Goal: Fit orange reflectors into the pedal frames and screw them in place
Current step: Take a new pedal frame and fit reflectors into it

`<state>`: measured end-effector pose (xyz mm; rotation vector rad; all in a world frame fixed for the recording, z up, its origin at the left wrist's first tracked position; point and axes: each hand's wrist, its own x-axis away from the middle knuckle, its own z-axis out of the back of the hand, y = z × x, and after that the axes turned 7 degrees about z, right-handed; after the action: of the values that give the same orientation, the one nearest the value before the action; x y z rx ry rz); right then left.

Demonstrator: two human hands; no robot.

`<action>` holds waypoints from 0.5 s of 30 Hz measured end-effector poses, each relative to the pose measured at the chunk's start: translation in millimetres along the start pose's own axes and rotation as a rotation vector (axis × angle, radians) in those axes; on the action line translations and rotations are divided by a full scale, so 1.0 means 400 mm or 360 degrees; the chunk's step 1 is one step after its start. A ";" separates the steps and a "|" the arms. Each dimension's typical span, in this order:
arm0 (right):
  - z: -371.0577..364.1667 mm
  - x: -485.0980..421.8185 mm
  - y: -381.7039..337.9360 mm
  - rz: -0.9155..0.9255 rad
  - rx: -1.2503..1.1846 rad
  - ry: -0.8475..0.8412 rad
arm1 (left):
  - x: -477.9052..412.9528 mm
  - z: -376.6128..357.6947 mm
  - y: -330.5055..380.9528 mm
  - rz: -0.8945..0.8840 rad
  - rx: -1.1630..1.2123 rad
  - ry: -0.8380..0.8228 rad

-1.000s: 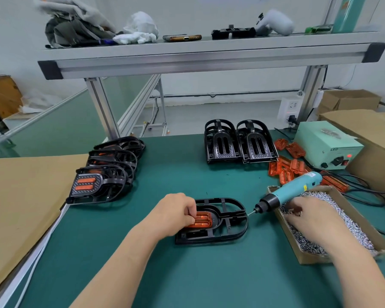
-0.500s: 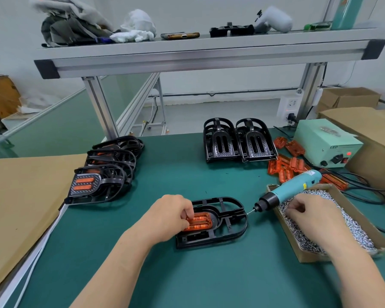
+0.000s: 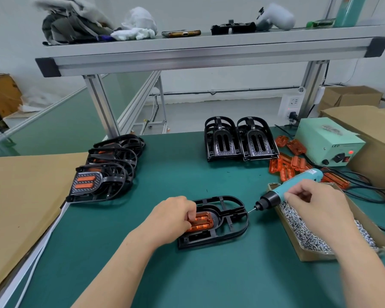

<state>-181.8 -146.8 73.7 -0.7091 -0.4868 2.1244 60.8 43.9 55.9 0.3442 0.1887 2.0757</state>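
A black pedal frame (image 3: 229, 221) lies flat on the green mat in front of me. An orange reflector (image 3: 203, 223) sits in its left end. My left hand (image 3: 173, 218) holds that reflector with curled fingers, knuckles up. To the right, a teal electric screwdriver (image 3: 276, 196) lies across the rim of a cardboard box of screws (image 3: 316, 256), its bit pointing at the frame's right end. My right hand (image 3: 316, 205) is above the box, its fingertips closing on the screwdriver's teal body. Loose orange reflectors (image 3: 287, 163) lie behind the box.
Finished pedals with reflectors (image 3: 98, 181) are stacked at the left. Two bare black pedal frames (image 3: 240, 141) stand at the back. A pale green power unit (image 3: 329, 143) with cables sits at the right. Cardboard sheets flank the mat. An aluminium shelf (image 3: 209, 52) spans overhead.
My right hand has risen out of the screws and come up to the screwdriver's body. My left hand has stayed on the reflector in the frame.
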 end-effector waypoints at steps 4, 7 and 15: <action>0.008 0.005 -0.024 0.0053 -0.0167 0.0088 | 0.000 -0.003 -0.004 0.0013 0.0038 -0.0013; 0.005 0.009 -0.041 0.0098 -0.0337 0.0094 | 0.004 0.003 -0.004 0.0015 0.0064 0.0019; -0.072 0.035 -0.111 0.0123 -0.1060 -0.0037 | 0.046 0.008 0.136 -0.0143 0.1180 0.0629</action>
<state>-144.4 -107.1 71.9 -1.0778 -1.2247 2.0369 8.6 32.5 76.9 0.3487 1.2008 1.8994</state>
